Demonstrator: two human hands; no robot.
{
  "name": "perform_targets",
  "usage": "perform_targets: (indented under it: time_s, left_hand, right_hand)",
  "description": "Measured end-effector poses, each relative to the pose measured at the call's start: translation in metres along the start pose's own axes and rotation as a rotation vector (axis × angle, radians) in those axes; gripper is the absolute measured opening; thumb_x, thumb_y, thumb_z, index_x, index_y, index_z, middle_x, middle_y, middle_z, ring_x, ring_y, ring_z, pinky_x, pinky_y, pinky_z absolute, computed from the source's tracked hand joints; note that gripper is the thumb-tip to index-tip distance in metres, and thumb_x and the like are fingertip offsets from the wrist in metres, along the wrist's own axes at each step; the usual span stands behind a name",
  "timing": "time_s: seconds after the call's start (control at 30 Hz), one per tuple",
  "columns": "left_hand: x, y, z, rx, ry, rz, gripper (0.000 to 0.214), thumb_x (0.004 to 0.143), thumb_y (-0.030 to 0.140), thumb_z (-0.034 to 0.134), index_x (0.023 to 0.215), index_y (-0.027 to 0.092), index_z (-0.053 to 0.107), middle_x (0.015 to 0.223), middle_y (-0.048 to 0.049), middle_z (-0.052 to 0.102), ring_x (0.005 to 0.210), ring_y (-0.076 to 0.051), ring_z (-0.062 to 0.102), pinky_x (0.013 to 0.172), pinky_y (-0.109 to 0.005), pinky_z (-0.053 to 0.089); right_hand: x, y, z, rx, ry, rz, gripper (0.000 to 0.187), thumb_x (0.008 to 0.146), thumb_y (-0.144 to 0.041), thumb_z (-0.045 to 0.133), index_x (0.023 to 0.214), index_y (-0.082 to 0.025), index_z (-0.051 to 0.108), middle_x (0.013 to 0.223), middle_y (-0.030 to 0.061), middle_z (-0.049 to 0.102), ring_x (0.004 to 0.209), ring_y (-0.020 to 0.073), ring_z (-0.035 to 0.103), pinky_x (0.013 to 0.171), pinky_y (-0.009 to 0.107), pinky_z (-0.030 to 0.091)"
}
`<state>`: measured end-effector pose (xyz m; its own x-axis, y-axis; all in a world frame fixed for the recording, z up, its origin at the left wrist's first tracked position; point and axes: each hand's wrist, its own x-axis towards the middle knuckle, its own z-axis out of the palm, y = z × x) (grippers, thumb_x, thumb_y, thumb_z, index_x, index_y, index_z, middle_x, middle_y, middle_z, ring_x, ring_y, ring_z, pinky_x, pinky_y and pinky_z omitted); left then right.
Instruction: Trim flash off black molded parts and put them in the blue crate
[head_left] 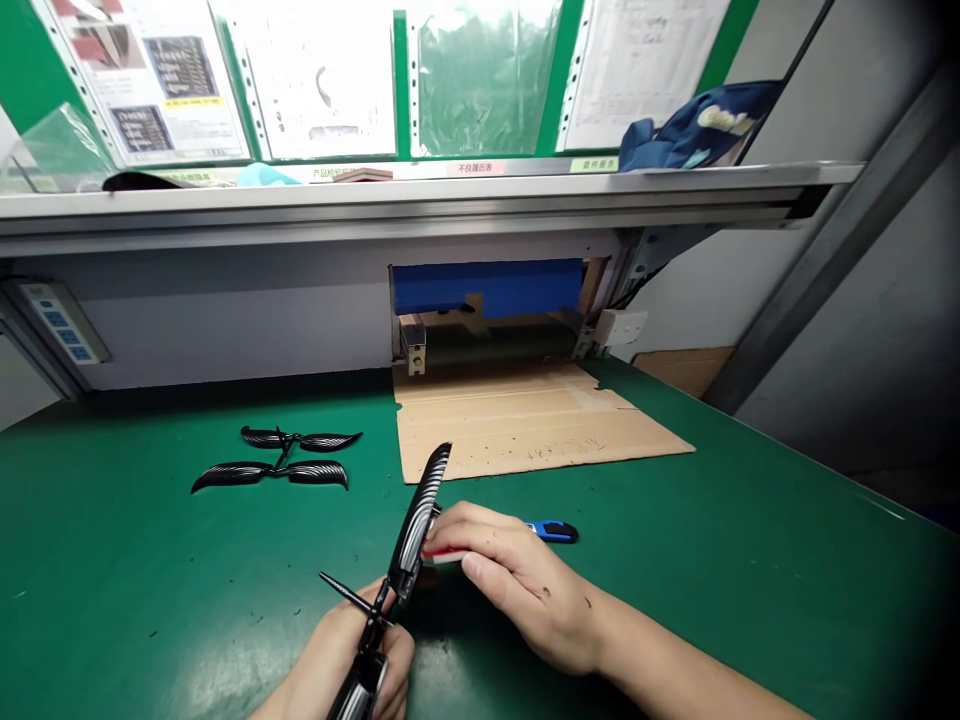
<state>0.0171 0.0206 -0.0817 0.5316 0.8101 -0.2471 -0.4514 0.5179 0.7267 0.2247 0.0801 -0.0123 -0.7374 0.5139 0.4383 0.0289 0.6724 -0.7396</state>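
Observation:
My left hand (345,640) is closed around a black plastic part (412,530) with glossy, ribbed, leaf-shaped blades, held tilted over the near part of the table. A thin black stem sticks out of it to the left. My right hand (517,580) pinches a small flat red-and-white piece (448,556) between thumb and fingers. That piece meets the right edge of the upper blade; its far end is hidden by the fingers and blade. Just behind my right hand lies a blue-and-black handled tool (556,531), partly covered by the hand.
Two joined pairs of similar black blades (307,472) lie at the left on the green table (150,590). A cardboard sheet (517,420) extends from a wall opening under a blue flap (487,287). Above runs a metal shelf (450,205); a power strip (66,322) is at left.

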Motion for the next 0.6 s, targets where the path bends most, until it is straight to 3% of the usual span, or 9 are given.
perform_targets:
  time_s: [0.07,0.17,0.27,0.43,0.6]
  left_hand:
    - [-0.002,0.003,0.002,-0.002,0.011,-0.002,0.042,0.083,0.055,0.055,0.083,0.014,0.066,0.038,0.0038,0.044,0.03,-0.009,0.033,0.039,-0.024,0.027]
    - [-0.004,0.007,0.005,0.016,-0.006,0.015,0.047,0.084,0.054,0.055,0.062,0.013,0.062,0.037,0.0026,0.041,0.031,-0.008,0.031,0.04,-0.026,0.024]
    - [-0.002,0.007,0.004,0.03,-0.01,0.035,0.059,0.082,0.058,0.055,0.042,0.015,0.048,0.035,0.0023,0.036,0.03,-0.006,0.028,0.04,-0.026,0.021]
    - [0.002,-0.001,-0.002,0.025,0.011,0.049,0.064,0.079,0.064,0.052,0.038,0.016,0.044,0.032,0.003,0.03,0.027,-0.006,0.026,0.037,-0.025,0.02]
    - [0.001,-0.001,-0.004,0.016,0.011,0.026,0.057,0.082,0.059,0.053,0.045,0.015,0.05,0.034,0.0031,0.034,0.029,-0.007,0.029,0.037,-0.025,0.024]
  right_hand:
    - [0.0,0.003,-0.001,0.008,0.031,-0.02,0.034,0.104,-0.032,0.033,0.114,-0.015,0.061,0.106,0.0098,0.057,0.098,0.0197,0.055,0.088,0.034,0.047]
    - [-0.001,0.008,0.003,-0.021,0.096,-0.046,0.032,0.103,-0.027,0.034,0.123,-0.015,0.057,0.114,0.0104,0.054,0.104,0.02,0.053,0.092,0.035,0.045]
    - [-0.004,0.011,0.009,-0.109,0.126,-0.061,0.033,0.101,-0.023,0.038,0.132,-0.018,0.049,0.128,0.0101,0.047,0.117,0.0212,0.046,0.101,0.038,0.04]
    - [-0.005,0.007,0.013,-0.19,0.079,-0.07,0.034,0.102,-0.024,0.038,0.133,-0.02,0.048,0.13,0.01,0.049,0.115,0.0209,0.047,0.099,0.039,0.042]
    - [-0.001,0.002,0.008,-0.108,0.008,0.011,0.033,0.104,-0.03,0.034,0.127,-0.018,0.054,0.124,0.01,0.054,0.113,0.0205,0.05,0.099,0.037,0.043]
